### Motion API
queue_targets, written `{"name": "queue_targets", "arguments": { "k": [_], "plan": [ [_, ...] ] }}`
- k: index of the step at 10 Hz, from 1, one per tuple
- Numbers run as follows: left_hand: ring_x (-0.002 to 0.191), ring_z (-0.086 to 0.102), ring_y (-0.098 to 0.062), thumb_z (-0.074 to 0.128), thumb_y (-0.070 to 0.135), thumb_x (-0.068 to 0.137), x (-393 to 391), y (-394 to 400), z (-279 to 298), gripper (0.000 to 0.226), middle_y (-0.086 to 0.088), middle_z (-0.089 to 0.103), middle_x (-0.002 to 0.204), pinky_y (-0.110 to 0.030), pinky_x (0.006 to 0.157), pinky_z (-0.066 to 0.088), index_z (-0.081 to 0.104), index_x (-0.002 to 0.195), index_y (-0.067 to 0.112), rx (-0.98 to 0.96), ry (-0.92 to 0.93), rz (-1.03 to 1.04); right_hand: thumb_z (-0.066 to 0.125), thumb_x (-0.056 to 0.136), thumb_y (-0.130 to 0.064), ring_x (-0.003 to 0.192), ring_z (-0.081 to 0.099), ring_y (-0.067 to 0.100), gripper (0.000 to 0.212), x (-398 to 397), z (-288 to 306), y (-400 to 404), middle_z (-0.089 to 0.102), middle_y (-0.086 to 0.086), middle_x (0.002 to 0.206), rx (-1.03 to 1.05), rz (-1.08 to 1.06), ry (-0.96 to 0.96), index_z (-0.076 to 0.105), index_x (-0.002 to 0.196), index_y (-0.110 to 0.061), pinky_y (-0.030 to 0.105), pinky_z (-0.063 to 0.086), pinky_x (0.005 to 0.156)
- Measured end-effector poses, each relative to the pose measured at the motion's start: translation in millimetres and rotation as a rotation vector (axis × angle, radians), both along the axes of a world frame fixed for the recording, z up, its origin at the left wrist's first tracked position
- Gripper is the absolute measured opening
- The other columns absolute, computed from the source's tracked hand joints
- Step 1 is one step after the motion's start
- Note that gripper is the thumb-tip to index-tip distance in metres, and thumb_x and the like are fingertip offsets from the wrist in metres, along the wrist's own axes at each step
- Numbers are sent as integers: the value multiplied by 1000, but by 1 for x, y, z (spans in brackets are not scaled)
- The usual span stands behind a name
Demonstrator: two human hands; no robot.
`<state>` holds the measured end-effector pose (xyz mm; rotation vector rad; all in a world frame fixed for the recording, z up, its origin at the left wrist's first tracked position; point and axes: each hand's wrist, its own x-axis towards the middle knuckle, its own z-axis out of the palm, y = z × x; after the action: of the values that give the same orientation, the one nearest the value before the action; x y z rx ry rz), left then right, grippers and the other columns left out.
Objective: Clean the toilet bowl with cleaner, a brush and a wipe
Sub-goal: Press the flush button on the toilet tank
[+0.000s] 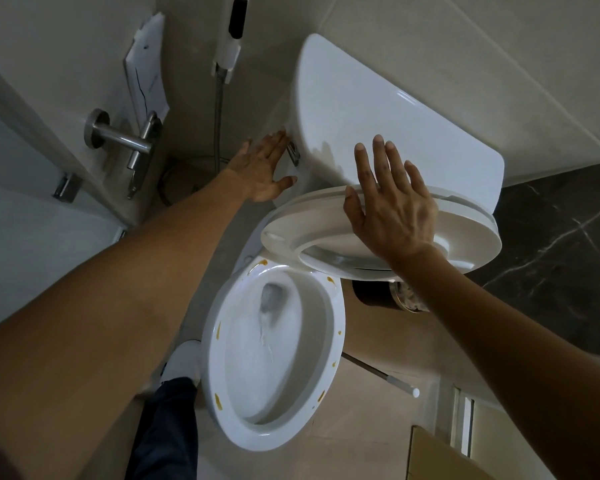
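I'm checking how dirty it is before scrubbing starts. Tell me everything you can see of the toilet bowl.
The toilet bowl is white, glossy, ceramic-looking and oval, seen from above. Its seat and lid are raised, steadied by the right hand. Small orange-brown smears dot the rim at several spots around it. Water is swirling down the inside toward the dark drain opening. The bowl stands on the tiled floor below the tank. No hand touches the bowl itself.

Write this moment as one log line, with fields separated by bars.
left hand: open, at flush lever | right hand: open, on raised seat | bowl: water running, rim spotted yellow
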<state>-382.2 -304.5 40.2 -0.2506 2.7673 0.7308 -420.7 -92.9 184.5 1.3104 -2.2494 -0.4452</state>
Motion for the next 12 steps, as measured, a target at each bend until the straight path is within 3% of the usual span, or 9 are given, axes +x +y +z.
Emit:
{"name": "queue_targets", "arguments": {
  "k": [8, 12],
  "plan": [
    [147, -5, -13, 27, 61, 95, 0, 3, -1, 80, 3, -12, 160, -43, 116, -5, -11, 152, 20, 8, 9, 28, 32, 99, -38, 131, 47, 31, 54, 1, 1, 0, 46, 19, 143, 18, -28, -19, 46, 141, -8, 42, 43, 102],
    [146, -11, -12, 25, 57, 96, 33, -3, 1, 77, 2, -14, 160, -45, 117, -7, -10, 152, 17, -40, -42, 43, 29, 99, -39, 135, 42, 32, 56, 5, 6, -4, 42, 19, 146, 78, -145, -158, 41, 144, -8, 44, 39, 106]
  ]
}}
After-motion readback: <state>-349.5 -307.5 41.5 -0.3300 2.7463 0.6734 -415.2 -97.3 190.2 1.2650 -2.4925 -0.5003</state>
